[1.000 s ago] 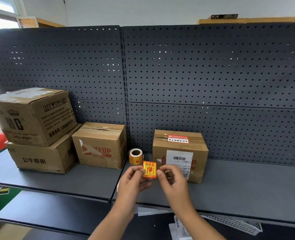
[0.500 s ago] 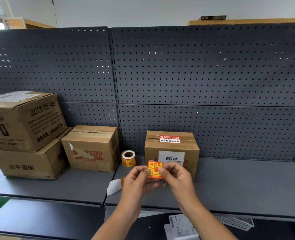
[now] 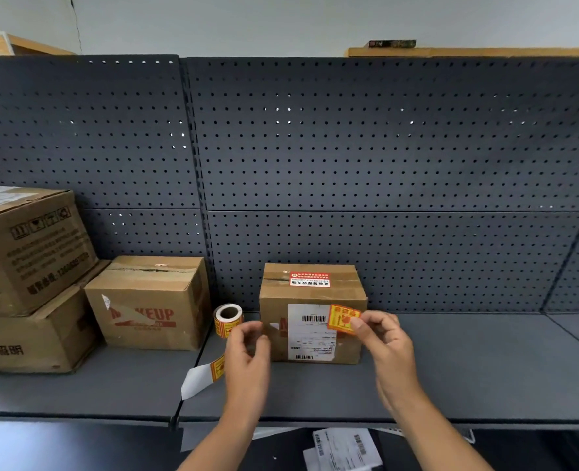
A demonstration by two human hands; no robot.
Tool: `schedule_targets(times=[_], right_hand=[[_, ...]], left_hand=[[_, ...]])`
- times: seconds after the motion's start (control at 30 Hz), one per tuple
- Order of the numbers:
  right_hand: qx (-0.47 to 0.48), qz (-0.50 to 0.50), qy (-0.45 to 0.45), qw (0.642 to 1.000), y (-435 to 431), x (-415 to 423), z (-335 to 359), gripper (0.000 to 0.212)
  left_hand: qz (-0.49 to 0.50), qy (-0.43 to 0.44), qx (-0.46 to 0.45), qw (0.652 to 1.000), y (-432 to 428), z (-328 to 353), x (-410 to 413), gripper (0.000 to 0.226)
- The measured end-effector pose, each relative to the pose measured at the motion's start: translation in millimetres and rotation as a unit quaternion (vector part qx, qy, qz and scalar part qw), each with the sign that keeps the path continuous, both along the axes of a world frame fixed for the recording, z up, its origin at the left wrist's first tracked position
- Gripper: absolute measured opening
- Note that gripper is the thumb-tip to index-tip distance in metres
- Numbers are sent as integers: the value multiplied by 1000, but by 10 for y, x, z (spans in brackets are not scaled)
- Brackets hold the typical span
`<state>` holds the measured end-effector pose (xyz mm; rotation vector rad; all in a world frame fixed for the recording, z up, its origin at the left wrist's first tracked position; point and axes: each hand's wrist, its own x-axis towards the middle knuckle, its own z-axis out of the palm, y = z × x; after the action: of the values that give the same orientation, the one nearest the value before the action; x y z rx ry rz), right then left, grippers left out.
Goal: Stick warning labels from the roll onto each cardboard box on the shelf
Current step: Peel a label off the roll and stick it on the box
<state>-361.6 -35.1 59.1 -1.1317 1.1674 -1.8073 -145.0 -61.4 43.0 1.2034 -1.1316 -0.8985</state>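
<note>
A small cardboard box (image 3: 311, 294) with a white shipping label stands on the grey shelf (image 3: 451, 368). My right hand (image 3: 381, 334) pinches a yellow-and-red warning label (image 3: 340, 317) held against the box's front upper right. My left hand (image 3: 247, 341) hovers in front of the box's left edge with loosely curled fingers and holds nothing. The label roll (image 3: 227, 317) stands just left of the box, and its backing strip (image 3: 201, 377) trails toward the shelf's front. To the left are a "MAKEUP" box (image 3: 148, 300) and two stacked boxes (image 3: 26, 277).
A dark pegboard (image 3: 349, 164) backs the shelf. Loose white papers (image 3: 342, 450) lie on the lower level below the shelf edge. The shelf surface right of the small box holds nothing visible.
The two hands have parted. My right hand carried the label up and right onto the box front, while my left hand let go and drew back left. The view shifted right.
</note>
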Motion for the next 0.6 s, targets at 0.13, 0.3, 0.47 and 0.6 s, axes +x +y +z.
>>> schedule_targets(times=[0.13,0.3,0.47,0.6], right_hand=[[14,1,-57,998,-98,-285,-95,59],[60,72,-56,994,-139,-423,-206,57],[101,109,-16,989,-163,-379,-273,35],[107,99,-52,988,-131,-341,-178,24]], left_hand=[[-16,-16,69,997,-272,-172,0,51],[-70,-79,141,984,-436,-303,-66,76],[-97,-117,94,984,-423,-304,-122,51],[-75,-160,37,984,-307,-210,-106,63]])
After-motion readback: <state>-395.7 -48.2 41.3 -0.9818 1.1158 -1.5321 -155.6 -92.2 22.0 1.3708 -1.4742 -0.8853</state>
